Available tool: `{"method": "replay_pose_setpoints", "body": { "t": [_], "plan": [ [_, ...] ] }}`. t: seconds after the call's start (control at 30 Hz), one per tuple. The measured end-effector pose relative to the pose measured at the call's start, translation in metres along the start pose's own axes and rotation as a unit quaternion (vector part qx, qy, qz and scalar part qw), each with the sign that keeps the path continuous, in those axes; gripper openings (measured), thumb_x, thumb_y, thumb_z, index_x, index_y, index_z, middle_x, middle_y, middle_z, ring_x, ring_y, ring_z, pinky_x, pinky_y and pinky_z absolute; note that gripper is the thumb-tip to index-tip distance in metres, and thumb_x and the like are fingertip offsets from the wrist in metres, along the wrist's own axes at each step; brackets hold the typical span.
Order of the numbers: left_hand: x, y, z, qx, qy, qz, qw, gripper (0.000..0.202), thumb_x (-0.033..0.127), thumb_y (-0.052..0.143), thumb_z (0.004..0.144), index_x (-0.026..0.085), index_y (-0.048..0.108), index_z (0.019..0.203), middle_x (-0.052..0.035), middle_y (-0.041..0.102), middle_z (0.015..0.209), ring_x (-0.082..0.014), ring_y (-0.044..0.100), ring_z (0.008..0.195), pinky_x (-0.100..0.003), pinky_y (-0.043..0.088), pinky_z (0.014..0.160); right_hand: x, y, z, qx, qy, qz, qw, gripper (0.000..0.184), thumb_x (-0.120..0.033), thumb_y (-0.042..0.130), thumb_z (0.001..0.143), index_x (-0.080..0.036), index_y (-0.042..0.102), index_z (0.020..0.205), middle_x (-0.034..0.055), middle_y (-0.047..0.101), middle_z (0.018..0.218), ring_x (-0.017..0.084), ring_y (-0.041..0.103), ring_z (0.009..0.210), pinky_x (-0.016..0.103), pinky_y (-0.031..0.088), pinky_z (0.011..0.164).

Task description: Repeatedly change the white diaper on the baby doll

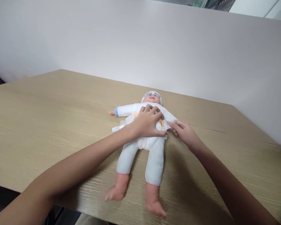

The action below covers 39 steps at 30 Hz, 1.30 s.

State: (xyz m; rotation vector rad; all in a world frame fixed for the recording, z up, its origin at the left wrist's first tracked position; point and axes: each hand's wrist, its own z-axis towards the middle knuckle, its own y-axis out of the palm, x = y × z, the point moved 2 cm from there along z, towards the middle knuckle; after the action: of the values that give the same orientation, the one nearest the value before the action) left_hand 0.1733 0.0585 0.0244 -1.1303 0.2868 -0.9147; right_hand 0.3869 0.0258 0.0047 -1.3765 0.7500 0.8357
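A baby doll (pixel 152 150) in white clothes and a white cap lies on its back on the wooden table (pixel 49 118), feet toward me. A white diaper (pixel 161 125) with orange print sits around its waist. My left hand (pixel 148 123) lies flat on the doll's belly, fingers spread, pressing the diaper down. My right hand (pixel 184 131) is at the doll's right side, its fingers pinched on the diaper's side tab.
A plain white wall (pixel 154 47) stands behind the table's far edge. The table's near edge runs just below the doll's feet. A loose white flap (pixel 118 127) of the diaper sticks out on the doll's left side.
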Motion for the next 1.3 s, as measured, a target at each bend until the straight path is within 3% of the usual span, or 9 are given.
{"method": "replay_pose_setpoints", "body": {
  "t": [0.17,0.33,0.43,0.57,0.73,0.87,0.97,1.17,1.3],
  "plan": [
    [-0.001,0.000,0.000,-0.001,-0.017,0.007,1.000,0.052,0.058,0.082,0.082,0.022,0.072,0.118,-0.0127,0.070,0.129,-0.0404,0.055,0.123,-0.056,0.046,0.107,-0.023,0.034,0.020,0.012,-0.015,-0.007,1.000,0.052,-0.075,0.067,0.091,-0.025,0.058,0.080,-0.0024,0.059,0.073,0.018,0.055,0.071,0.031,0.047,0.066],
    [-0.004,0.004,0.000,-0.002,-0.014,-0.017,1.000,0.058,0.062,0.080,0.086,0.022,0.071,0.127,-0.0123,0.071,0.134,-0.0422,0.054,0.129,-0.059,0.044,0.112,-0.016,0.043,-0.021,0.112,-0.148,-0.050,0.981,0.035,-0.057,0.061,0.106,-0.023,0.069,0.113,0.0097,0.076,0.108,0.027,0.071,0.100,0.043,0.059,0.093],
    [-0.006,0.004,-0.001,-0.005,-0.019,-0.036,0.999,0.060,0.063,0.082,0.086,0.023,0.070,0.129,-0.0125,0.072,0.135,-0.0425,0.054,0.132,-0.060,0.043,0.115,-0.007,0.046,-0.045,0.111,-0.268,-0.128,0.948,0.039,-0.042,0.054,0.112,-0.024,0.065,0.144,0.0158,0.069,0.149,0.033,0.062,0.142,0.056,0.047,0.123],
    [-0.010,-0.008,-0.008,-0.028,-0.005,-0.114,0.993,0.062,0.062,0.076,0.094,0.023,0.065,0.141,-0.0132,0.071,0.144,-0.0425,0.053,0.137,-0.060,0.044,0.118,0.006,0.048,-0.050,0.068,-0.308,-0.144,0.938,0.053,-0.040,0.049,0.114,-0.024,0.051,0.165,0.0147,0.058,0.168,0.033,0.050,0.159,0.060,0.039,0.132],
    [-0.040,-0.022,-0.040,0.003,-0.001,-0.267,0.964,0.043,0.045,0.047,0.114,0.025,0.058,0.150,-0.0131,0.064,0.157,-0.0318,0.057,0.146,-0.051,0.045,0.125,0.008,0.045,-0.046,0.062,-0.299,-0.140,0.942,0.050,-0.040,0.044,0.116,-0.027,0.053,0.164,0.0126,0.061,0.166,0.033,0.053,0.156,0.063,0.040,0.131],
    [-0.086,-0.018,-0.082,0.061,-0.104,-0.282,0.952,0.043,0.052,0.051,0.113,0.022,0.063,0.142,-0.0137,0.069,0.147,-0.0294,0.064,0.135,-0.048,0.048,0.121,-0.007,0.047,-0.050,0.126,-0.299,-0.156,0.933,0.047,-0.037,0.049,0.115,-0.027,0.053,0.161,0.0139,0.064,0.159,0.034,0.057,0.149,0.059,0.044,0.126],
    [-0.112,-0.011,-0.099,0.026,-0.175,-0.354,0.918,0.049,0.060,0.055,0.110,0.021,0.066,0.137,-0.0128,0.071,0.143,-0.0285,0.066,0.129,-0.044,0.052,0.113,-0.032,0.055,-0.046,0.175,-0.303,-0.163,0.923,0.042,-0.037,0.056,0.111,-0.026,0.057,0.152,0.0149,0.068,0.147,0.035,0.064,0.134,0.056,0.051,0.115],
    [-0.118,0.004,-0.077,-0.038,-0.197,-0.465,0.862,0.048,0.066,0.069,0.099,0.020,0.066,0.109,-0.0036,0.068,0.099,-0.0200,0.062,0.089,-0.033,0.047,0.078,-0.087,0.078,-0.006,0.164,-0.286,-0.182,0.926,0.034,-0.037,0.061,0.106,-0.026,0.063,0.138,0.0083,0.070,0.113,0.027,0.065,0.092,0.044,0.055,0.088],
    [-0.122,0.003,-0.072,-0.026,-0.187,-0.436,0.880,0.045,0.065,0.069,0.099,0.022,0.057,0.092,0.0034,0.050,0.079,-0.0154,0.047,0.071,-0.031,0.035,0.066,-0.097,0.096,0.016,0.085,-0.232,-0.226,0.942,0.040,-0.039,0.065,0.102,-0.026,0.061,0.140,0.0049,0.069,0.104,0.025,0.067,0.085,0.037,0.049,0.074]
  ]
}}
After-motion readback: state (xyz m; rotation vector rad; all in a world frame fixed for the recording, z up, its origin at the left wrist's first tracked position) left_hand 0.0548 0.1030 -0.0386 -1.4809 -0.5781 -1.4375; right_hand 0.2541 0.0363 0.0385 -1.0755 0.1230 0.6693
